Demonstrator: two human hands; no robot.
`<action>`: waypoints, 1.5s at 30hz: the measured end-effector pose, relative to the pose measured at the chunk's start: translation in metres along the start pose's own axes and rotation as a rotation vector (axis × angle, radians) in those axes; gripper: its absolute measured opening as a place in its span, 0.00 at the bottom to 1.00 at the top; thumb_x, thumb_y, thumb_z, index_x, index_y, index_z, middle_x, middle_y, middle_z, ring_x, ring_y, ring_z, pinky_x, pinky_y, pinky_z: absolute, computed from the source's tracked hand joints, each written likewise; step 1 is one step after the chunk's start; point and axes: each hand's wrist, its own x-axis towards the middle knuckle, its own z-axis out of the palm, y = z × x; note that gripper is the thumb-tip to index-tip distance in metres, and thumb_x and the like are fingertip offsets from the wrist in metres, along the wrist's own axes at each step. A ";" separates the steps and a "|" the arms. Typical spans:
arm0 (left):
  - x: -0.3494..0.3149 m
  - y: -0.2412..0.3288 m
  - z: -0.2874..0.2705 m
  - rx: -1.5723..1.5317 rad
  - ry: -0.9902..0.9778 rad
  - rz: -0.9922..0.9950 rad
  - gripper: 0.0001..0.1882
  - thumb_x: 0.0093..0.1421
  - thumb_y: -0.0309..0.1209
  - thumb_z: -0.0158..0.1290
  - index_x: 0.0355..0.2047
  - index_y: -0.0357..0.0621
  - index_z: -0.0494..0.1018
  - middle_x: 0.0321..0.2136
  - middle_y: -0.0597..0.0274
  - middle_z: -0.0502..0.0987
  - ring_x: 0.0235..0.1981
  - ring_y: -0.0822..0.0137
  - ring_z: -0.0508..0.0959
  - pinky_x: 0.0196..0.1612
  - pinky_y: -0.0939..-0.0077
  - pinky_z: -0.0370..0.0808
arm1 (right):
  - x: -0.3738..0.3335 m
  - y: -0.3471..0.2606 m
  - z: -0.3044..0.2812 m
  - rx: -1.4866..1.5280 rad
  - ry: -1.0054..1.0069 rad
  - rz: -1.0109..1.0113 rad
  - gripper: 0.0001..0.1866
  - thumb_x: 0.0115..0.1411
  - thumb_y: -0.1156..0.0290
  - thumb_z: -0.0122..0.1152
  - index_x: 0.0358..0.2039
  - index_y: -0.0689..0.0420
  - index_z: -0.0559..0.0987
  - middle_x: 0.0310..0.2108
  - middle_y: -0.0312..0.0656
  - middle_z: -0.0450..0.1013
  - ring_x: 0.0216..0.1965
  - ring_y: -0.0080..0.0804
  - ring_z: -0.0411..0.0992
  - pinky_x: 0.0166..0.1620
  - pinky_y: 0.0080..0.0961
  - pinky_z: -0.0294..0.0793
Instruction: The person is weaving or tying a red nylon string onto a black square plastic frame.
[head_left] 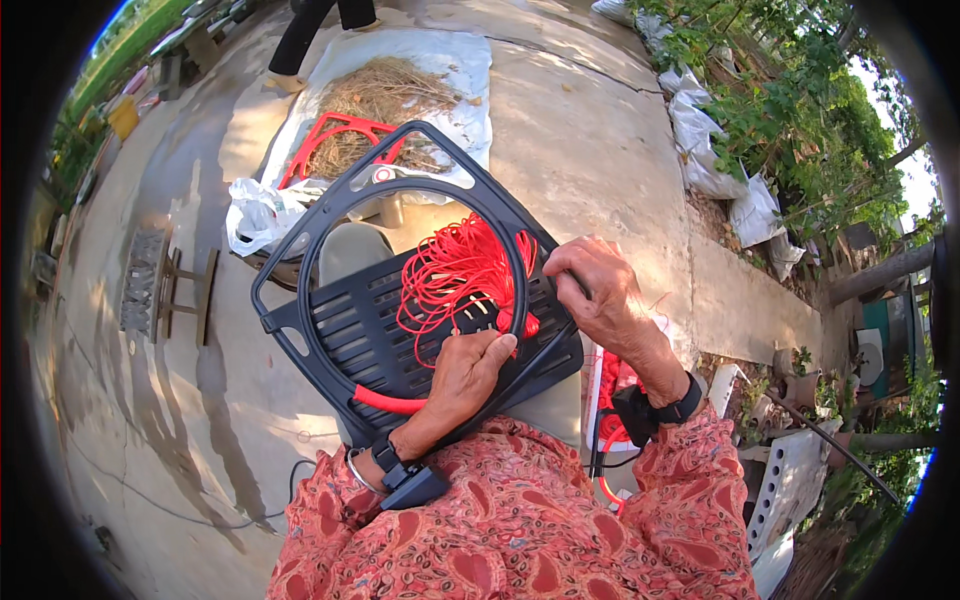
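A black plastic frame (432,140), squarish with a large round ring inside, lies tilted over my lap. My left hand (468,378) is closed round the ring's near right side, its thumb on top. A loose hank of red cord (455,262) hangs over the ring just beyond that hand. Along the ring's near left part runs a smooth red covered stretch (388,402). My right hand (597,290) is curled in a fist at the frame's right corner; its inner fingers are partly hidden. Beneath sits a black slatted plastic panel (370,325).
A red frame (305,150) and dry plant stalks (385,90) lie on a white sheet (465,65) ahead. Another person's legs (300,40) stand beside it. A white box of red cord (612,400) is by my right side. White sacks (700,150) line the right edge.
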 end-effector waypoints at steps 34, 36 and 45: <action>0.004 0.003 -0.011 -0.282 -0.067 -0.207 0.18 0.66 0.37 0.50 0.26 0.33 0.74 0.15 0.76 0.61 0.20 0.81 0.58 0.22 0.78 0.55 | -0.011 -0.038 -0.009 1.337 0.345 0.215 0.12 0.60 0.62 0.49 0.32 0.59 0.65 0.20 0.46 0.70 0.23 0.31 0.71 0.32 0.29 0.75; 0.003 -0.001 -0.013 -0.337 -0.059 -0.258 0.19 0.67 0.37 0.50 0.26 0.34 0.75 0.16 0.79 0.61 0.20 0.83 0.57 0.22 0.80 0.53 | -0.018 -0.047 -0.025 1.416 0.334 0.196 0.14 0.62 0.59 0.50 0.29 0.57 0.63 0.16 0.42 0.65 0.17 0.29 0.65 0.24 0.27 0.69; 0.004 0.001 -0.021 -0.575 -0.118 -0.349 0.16 0.67 0.37 0.51 0.29 0.37 0.77 0.19 0.80 0.66 0.22 0.85 0.60 0.25 0.85 0.56 | -0.127 -0.038 -0.098 1.415 0.236 0.428 0.14 0.63 0.62 0.52 0.31 0.58 0.63 0.10 0.43 0.62 0.09 0.27 0.58 0.14 0.23 0.59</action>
